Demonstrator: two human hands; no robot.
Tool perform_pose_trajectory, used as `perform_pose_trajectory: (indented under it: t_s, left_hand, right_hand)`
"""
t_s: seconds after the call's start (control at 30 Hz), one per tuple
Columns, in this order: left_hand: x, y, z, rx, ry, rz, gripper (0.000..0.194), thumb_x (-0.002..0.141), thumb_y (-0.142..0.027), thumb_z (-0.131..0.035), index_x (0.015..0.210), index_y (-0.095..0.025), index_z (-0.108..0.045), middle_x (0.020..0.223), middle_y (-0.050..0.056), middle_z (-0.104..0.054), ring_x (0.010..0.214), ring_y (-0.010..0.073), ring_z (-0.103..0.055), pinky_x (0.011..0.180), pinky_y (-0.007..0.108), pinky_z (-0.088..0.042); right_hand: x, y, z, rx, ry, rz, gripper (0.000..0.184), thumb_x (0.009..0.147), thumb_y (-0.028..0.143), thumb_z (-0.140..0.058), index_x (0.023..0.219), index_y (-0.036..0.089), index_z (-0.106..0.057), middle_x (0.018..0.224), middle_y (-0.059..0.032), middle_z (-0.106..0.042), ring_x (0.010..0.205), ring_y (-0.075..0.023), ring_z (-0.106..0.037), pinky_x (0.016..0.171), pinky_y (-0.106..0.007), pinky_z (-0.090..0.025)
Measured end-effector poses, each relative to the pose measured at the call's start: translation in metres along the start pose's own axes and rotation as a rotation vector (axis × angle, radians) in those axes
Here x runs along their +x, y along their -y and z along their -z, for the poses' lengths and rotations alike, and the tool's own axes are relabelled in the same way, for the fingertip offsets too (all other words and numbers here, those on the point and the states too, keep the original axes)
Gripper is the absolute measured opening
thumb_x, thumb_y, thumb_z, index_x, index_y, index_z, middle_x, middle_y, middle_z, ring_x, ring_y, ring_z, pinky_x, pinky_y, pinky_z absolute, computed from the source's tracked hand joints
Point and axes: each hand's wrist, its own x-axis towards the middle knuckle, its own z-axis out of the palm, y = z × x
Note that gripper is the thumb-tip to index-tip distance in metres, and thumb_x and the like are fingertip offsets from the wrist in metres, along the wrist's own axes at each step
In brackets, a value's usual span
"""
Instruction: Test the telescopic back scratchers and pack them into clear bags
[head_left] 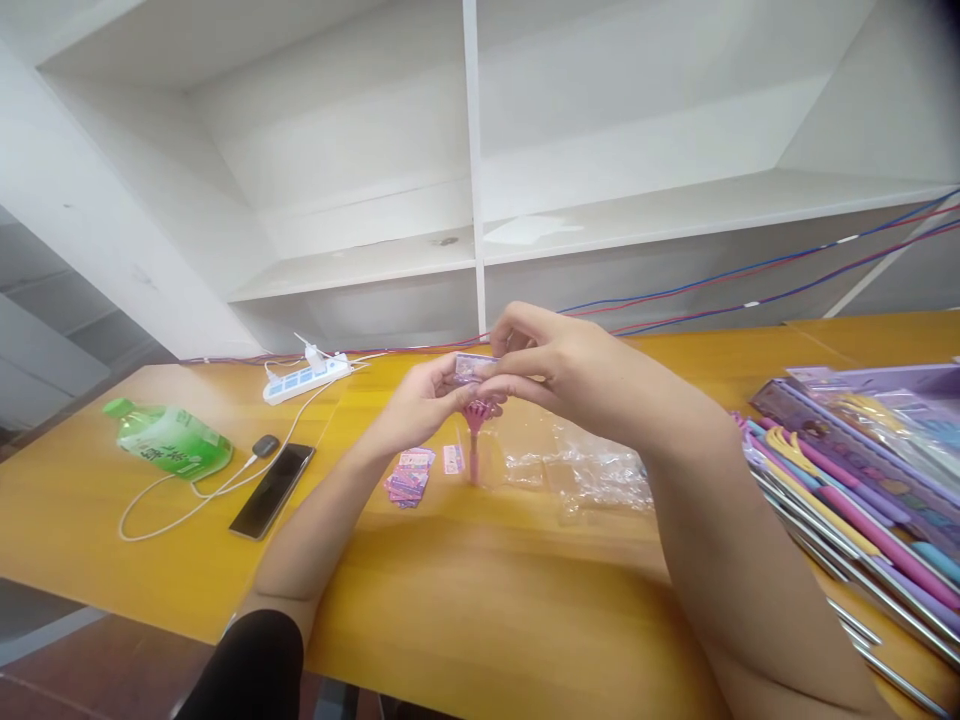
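In the middle of the head view, my left hand point(417, 402) is closed on one end of a small pink-and-purple printed card point(471, 368), which looks glossy. The thumb and fingers of my right hand point(559, 355) pinch the card's other end. Below both hands lies a pink hand-shaped back scratcher point(477, 418), its upper part partly hidden by my fingers. A loose pile of similar small cards point(409, 478) rests below my left hand, with a single card point(453, 459) beside it. Crumpled clear plastic bags point(604, 470) are spread beneath my right forearm.
At right, several back scratchers point(847, 490) with metal rods and coloured handles lie by a purple box point(847, 440) of packaged items. At left are a green bottle point(176, 440), a phone point(272, 490), a cable and a power strip point(307, 378). White shelves point(360, 258) stand behind.
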Motion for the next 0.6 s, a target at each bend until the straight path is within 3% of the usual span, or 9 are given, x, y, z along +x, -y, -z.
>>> perform_pose_trajectory:
  t_s: [0.27, 0.4, 0.5, 0.6]
  left_hand:
    - [-0.002, -0.001, 0.001, 0.062, 0.032, -0.038, 0.029, 0.096, -0.038, -0.08, 0.116, -0.018, -0.072, 0.111, 0.011, -0.08, 0.098, 0.0219, -0.08, 0.089, 0.033, -0.063]
    - [-0.005, -0.002, -0.003, 0.146, -0.021, -0.067, 0.028, 0.098, -0.043, -0.076, 0.112, -0.019, -0.076, 0.099, 0.008, -0.08, 0.086, 0.0187, -0.076, 0.082, 0.03, -0.06]
    - [-0.005, -0.002, -0.003, 0.325, -0.15, -0.129, 0.027, 0.1, -0.046, -0.072, 0.096, -0.02, -0.08, 0.082, 0.003, -0.078, 0.073, 0.0159, -0.071, 0.07, 0.025, -0.052]
    - [-0.006, -0.003, 0.0, 0.505, -0.162, -0.196, 0.029, 0.103, -0.044, -0.069, 0.088, -0.022, -0.08, 0.074, 0.001, -0.075, 0.066, 0.0138, -0.065, 0.065, 0.023, -0.044]
  right_hand:
    - [0.005, -0.002, -0.011, 0.081, -0.055, -0.006, 0.026, 0.108, 0.029, -0.058, 0.091, 0.019, -0.074, 0.11, -0.007, -0.064, 0.083, -0.0127, -0.058, 0.074, -0.029, -0.042]
    - [0.007, -0.001, -0.015, 0.148, -0.034, -0.116, 0.006, 0.104, 0.026, -0.06, 0.108, 0.021, -0.063, 0.106, -0.0041, -0.067, 0.084, -0.0136, -0.06, 0.071, -0.026, -0.041]
    - [0.005, 0.002, -0.014, 0.199, -0.006, -0.19, 0.022, 0.103, 0.029, -0.063, 0.123, 0.023, -0.056, 0.104, -0.0042, -0.07, 0.084, -0.0155, -0.063, 0.068, -0.026, -0.04]
    - [0.002, 0.004, -0.013, 0.147, 0.042, -0.197, 0.018, 0.106, 0.038, -0.062, 0.111, 0.021, -0.06, 0.094, -0.0039, -0.07, 0.079, -0.016, -0.06, 0.066, -0.027, -0.037]
